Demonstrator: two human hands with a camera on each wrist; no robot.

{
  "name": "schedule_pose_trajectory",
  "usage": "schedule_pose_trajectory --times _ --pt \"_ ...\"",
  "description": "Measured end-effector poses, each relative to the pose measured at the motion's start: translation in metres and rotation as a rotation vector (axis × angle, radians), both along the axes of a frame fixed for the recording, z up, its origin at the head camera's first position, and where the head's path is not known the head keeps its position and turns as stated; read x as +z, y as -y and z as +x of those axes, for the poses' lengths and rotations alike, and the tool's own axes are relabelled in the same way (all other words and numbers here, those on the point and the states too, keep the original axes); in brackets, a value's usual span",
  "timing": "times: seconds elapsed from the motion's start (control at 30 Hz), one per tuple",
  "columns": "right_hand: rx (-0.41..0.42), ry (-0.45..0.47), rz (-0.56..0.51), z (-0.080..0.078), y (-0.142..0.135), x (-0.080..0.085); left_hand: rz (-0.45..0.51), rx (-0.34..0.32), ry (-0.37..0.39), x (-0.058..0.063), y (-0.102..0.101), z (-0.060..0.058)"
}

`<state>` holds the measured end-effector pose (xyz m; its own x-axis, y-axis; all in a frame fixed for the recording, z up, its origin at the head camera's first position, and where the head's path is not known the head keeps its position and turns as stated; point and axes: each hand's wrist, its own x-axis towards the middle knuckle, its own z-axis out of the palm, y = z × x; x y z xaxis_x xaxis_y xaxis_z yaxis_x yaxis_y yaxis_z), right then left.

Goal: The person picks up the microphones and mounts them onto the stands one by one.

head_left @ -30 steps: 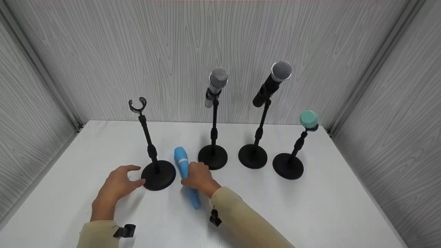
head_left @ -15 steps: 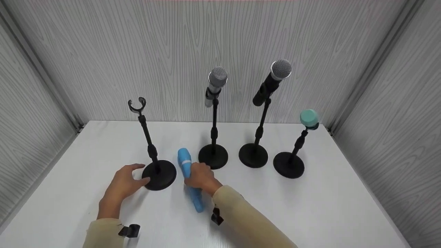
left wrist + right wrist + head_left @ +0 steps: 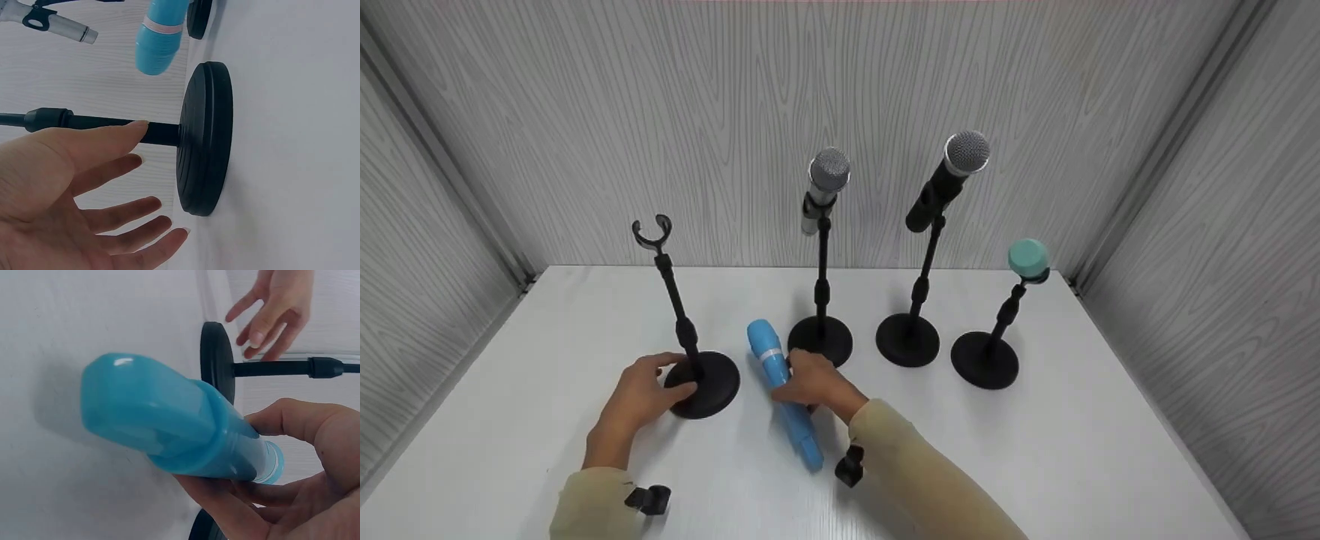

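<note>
My right hand (image 3: 819, 381) grips a blue microphone (image 3: 799, 429) around its body, its head pointing away from me and tilted left. In the right wrist view the microphone's tail end (image 3: 140, 402) fills the middle, with thumb and fingers on opposite sides of the handle. My left hand (image 3: 637, 397) is at the leftmost black microphone stand (image 3: 718, 386), whose C-shaped clip (image 3: 652, 234) holds nothing. In the left wrist view the thumb lies in front of the pole (image 3: 163, 134) and the fingers are spread; whether they touch the stand I cannot tell.
To the right stand a silver microphone (image 3: 829, 171) and a black microphone (image 3: 941, 187), each clipped on a stand, then a shorter stand (image 3: 986, 360) bearing a teal-headed microphone (image 3: 1028, 258). Grey wood-grain panels (image 3: 735, 112) enclose the white table (image 3: 1035, 465) at the back and sides.
My left hand has moved right, closer around the stand's pole. My right hand has shifted slightly right, and the blue microphone's tail has swung to the right.
</note>
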<state>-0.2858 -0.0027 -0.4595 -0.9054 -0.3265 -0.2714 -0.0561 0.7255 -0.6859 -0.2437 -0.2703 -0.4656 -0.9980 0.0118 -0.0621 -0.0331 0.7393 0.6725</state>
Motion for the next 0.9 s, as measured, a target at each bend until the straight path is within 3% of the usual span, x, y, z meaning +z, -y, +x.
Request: schedule_pose_trajectory --times 0.37,0.9 --pt "0.071 0.031 -0.096 0.003 -0.019 0.016 0.001 0.003 0.042 -0.003 0.001 -0.016" --pt "0.067 -0.068 -0.19 0.008 -0.035 0.028 0.023 0.02 -0.043 -0.013 -0.008 -0.022"
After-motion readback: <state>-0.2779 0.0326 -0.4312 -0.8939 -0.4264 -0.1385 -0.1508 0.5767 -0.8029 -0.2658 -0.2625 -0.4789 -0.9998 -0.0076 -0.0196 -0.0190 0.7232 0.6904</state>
